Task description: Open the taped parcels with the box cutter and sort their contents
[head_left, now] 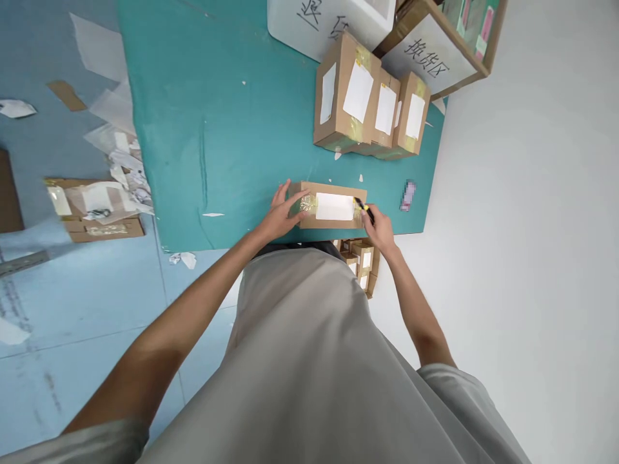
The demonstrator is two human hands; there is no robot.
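Observation:
A taped cardboard box with a white label lies near the front edge of the green table. My left hand rests against its left end, fingers spread, over the shiny clear tape there. In my right hand is a black and yellow utility knife, gripped by its handle. The knife's tip is at the upper right corner of the label, close to the box's right end. Whether the blade touches the cardboard, I cannot tell.
Several labelled boxes stand at the back right, before a white bin and an open carton. A blurred purple item lies at right. Floor at left holds flattened cardboard and paper scraps; below the table are more boxes.

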